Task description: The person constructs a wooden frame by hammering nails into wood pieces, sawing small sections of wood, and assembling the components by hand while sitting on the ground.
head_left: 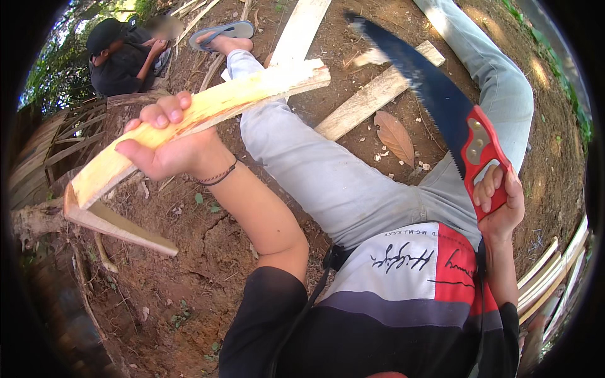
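Note:
My left hand [169,150] is wrapped round a pale length of wood [246,91], raised on the left side and slanting up to the right. Its far end looks ragged. At its lower left end, a second flat wooden piece [123,228] juts off at a sharp angle; I cannot tell whether the two are joined. My right hand [503,205] grips the red handle of a handsaw [441,104]. The dark curved blade points up and left, over my legs, apart from the wood.
Between my legs lie a plank [378,97] on the soil, a dry brown leaf [395,137] and wood chips. Another pale board [302,31] lies by my sandalled foot [224,34]. A person in black [123,60] sits at far left. Wooden strips [558,271] lie at right.

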`<action>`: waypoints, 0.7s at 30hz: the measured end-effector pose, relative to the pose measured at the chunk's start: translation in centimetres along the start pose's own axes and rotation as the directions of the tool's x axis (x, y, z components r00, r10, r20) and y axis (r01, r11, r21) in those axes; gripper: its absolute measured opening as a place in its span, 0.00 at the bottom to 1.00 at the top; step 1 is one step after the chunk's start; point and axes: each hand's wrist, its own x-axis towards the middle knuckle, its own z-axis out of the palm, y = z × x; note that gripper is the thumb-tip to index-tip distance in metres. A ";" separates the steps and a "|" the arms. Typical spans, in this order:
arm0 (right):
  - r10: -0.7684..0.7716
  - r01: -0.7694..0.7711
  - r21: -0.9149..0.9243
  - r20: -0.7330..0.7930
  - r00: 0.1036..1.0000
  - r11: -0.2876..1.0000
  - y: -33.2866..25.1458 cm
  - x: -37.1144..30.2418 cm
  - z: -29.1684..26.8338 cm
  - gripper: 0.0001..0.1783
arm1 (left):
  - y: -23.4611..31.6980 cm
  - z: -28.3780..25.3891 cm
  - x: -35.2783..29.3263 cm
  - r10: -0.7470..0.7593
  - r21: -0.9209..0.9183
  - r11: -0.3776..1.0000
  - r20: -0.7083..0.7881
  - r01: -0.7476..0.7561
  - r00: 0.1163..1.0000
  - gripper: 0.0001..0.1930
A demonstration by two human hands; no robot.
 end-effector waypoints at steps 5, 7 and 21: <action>-0.049 0.050 -0.014 0.070 0.996 0.999 -1.1 0.5 -2.8 0.18 | 1.7 0.5 0.0 -0.015 -0.170 0.985 0.130 0.037 0.991 0.23; -0.085 0.098 -0.059 0.198 0.976 0.993 -1.5 1.0 -1.8 0.18 | 0.6 0.8 -0.6 -0.012 -0.202 0.977 0.268 0.068 0.963 0.23; -0.736 0.243 -0.970 0.156 0.659 0.012 -11.3 3.9 -9.3 0.19 | 0.0 2.2 1.3 -0.355 -0.143 0.836 0.596 0.530 0.721 0.20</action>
